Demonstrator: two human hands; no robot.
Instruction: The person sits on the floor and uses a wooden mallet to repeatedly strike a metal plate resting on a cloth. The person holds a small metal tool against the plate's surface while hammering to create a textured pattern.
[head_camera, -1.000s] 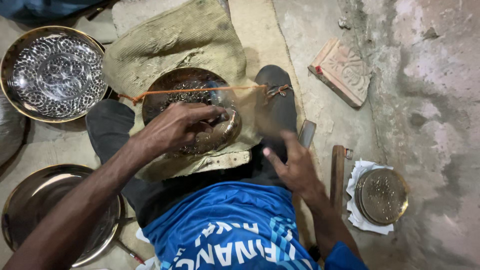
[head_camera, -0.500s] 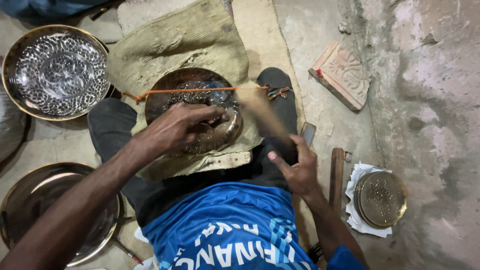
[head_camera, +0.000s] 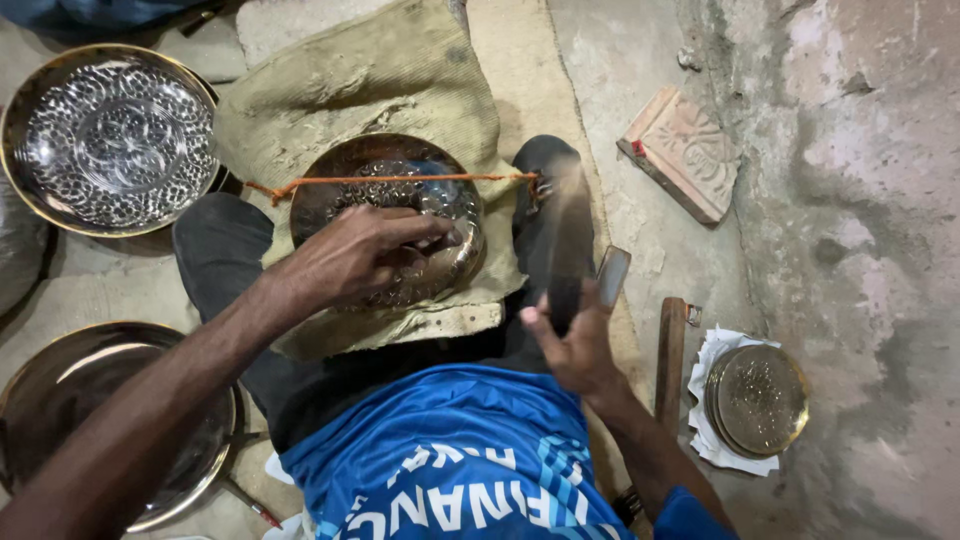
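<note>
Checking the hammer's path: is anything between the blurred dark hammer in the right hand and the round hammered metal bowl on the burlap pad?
Partly: the left hand lies on the round hammered metal bowl, an orange cord crosses it. Elsewhere nothing visible blocks the right hand.

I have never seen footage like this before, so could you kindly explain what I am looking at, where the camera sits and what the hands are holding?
The single view comes from a camera worn on the person's head, looking down at their own lap and two bare hands. The left hand presses on a round metal bowl that lies on a burlap cloth, with an orange cord stretched across it. The right hand grips a hammer, blurred by motion. Around them on the floor lie a patterned metal plate, a plain one, a small disc on paper and a carved tile.
</note>
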